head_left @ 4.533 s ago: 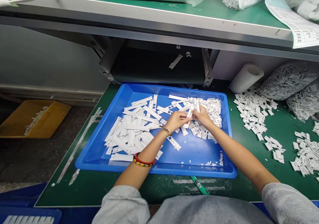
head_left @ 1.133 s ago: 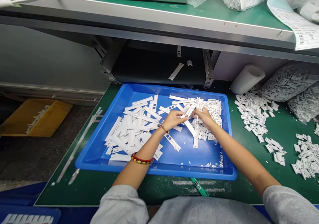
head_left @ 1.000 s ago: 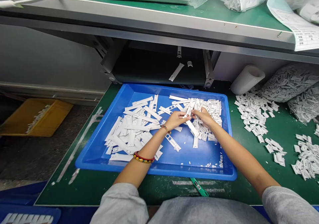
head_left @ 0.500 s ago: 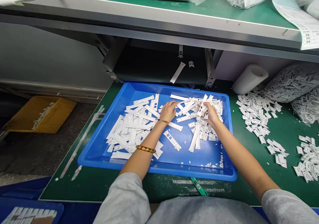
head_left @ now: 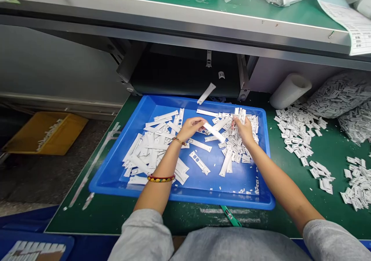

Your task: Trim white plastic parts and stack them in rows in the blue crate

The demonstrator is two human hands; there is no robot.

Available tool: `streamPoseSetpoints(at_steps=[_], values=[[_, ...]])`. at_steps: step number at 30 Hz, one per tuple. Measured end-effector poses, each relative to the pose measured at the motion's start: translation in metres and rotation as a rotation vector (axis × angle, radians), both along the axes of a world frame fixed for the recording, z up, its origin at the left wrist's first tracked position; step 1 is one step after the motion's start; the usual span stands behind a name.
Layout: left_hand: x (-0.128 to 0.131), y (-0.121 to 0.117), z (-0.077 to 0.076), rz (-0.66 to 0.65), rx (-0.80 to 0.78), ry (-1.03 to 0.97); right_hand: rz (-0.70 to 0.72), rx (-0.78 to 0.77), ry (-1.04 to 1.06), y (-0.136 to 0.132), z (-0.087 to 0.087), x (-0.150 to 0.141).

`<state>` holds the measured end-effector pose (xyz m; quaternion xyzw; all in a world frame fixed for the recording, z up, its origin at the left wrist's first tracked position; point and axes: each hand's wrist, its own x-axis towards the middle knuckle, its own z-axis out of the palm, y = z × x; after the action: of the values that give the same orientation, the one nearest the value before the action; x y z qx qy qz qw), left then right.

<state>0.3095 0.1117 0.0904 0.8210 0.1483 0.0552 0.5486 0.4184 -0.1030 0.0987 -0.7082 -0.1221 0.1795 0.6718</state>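
My left hand (head_left: pixel 191 128), over the middle of the blue tray (head_left: pixel 179 197), is closed on one end of a long white plastic strip (head_left: pixel 215 132), which slants down to the right. Over the tray's right side, my right hand (head_left: pixel 244 129) is wrapped round a few slotted white plastic pieces (head_left: pixel 239 116); their exact number is hard to make out. Beneath it lies a heap of small white clips (head_left: pixel 239 152). Long white strips (head_left: pixel 150 149) are piled on the left of the tray. A single strip with square holes (head_left: pixel 199 162) rests on the tray floor.
Behind the tray a dark conveyor belt (head_left: pixel 185 73) carries white pieces, one strip (head_left: pixel 206 93) tilting over its front edge. Small clips (head_left: pixel 295 133) and filled plastic bags (head_left: pixel 342 94) lie right, beside a white cylinder (head_left: pixel 290 91). A shelf (head_left: pixel 185 29) overhangs. A green-handled tool (head_left: pixel 231 216) lies in front.
My left hand has moved slightly left and now holds a strip out to the right. The conveyor's white strip has come forward to the belt's edge. My right hand stays nearly in place.
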Motion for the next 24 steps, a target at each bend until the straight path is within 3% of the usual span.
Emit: streamPoseSetpoints(at_steps=[3,7,12,17,24], values=[[-0.008,0.019,0.004,0.027,0.067,0.073,-0.010,0.012,0.032,-0.001,-0.002,0.002],[-0.018,0.042,-0.001,0.173,0.232,0.116,0.008,0.070,0.089,0.000,-0.004,0.001],[-0.020,0.045,-0.012,0.215,0.348,0.142,0.036,0.112,0.145,0.000,-0.003,-0.003],[-0.019,0.036,0.003,0.114,0.243,0.081,0.047,0.098,0.106,0.000,-0.003,-0.002],[-0.020,0.011,0.027,-0.061,-0.012,-0.036,0.211,-0.124,-0.246,0.005,-0.011,-0.008]])
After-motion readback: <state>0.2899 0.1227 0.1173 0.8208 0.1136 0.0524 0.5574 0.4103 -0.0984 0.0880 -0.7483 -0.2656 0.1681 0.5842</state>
